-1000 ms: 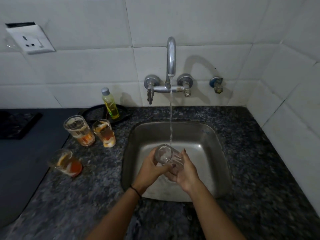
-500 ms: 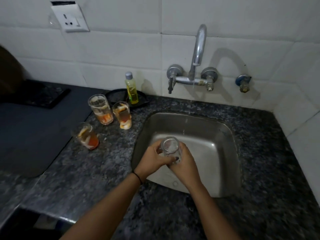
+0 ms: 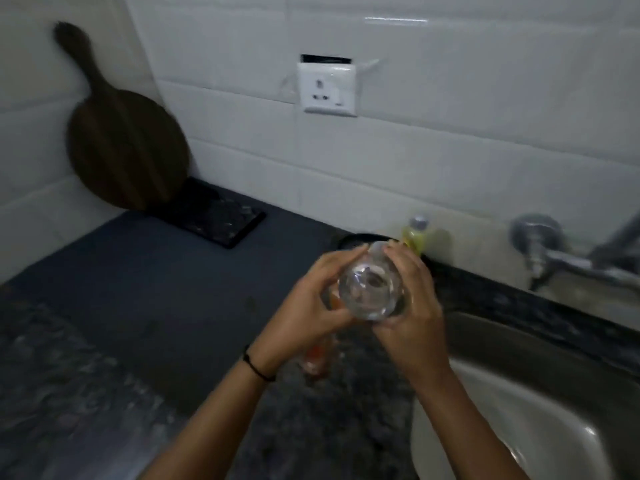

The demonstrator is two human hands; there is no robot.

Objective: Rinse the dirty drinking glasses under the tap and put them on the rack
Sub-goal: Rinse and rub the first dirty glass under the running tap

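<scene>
— Clear glass (image 3: 367,289), held up over the dark stone counter (image 3: 145,306) just left of the steel sink (image 3: 540,403). Its mouth faces the camera.

— Who has it?

— Both hands. The left hand (image 3: 308,306) wraps its left side, the right hand (image 3: 412,306) its right, fingers curled around the wall.

— Anything under them?

— Something orange and reddish (image 3: 317,362) shows below the left wrist, possibly a dirty glass; it is too blurred to be sure. A thin black band (image 3: 256,368) circles that wrist.

— And behind?

— A yellow bottle with a grey cap (image 3: 414,233) stands against the white tiles, just past the fingertips. The tap fitting (image 3: 540,244) is on the wall to the right, a white socket (image 3: 329,86) higher up. A round wooden board (image 3: 124,147) leans in the left corner, a dark flat tray (image 3: 211,216) lying beside it.
</scene>
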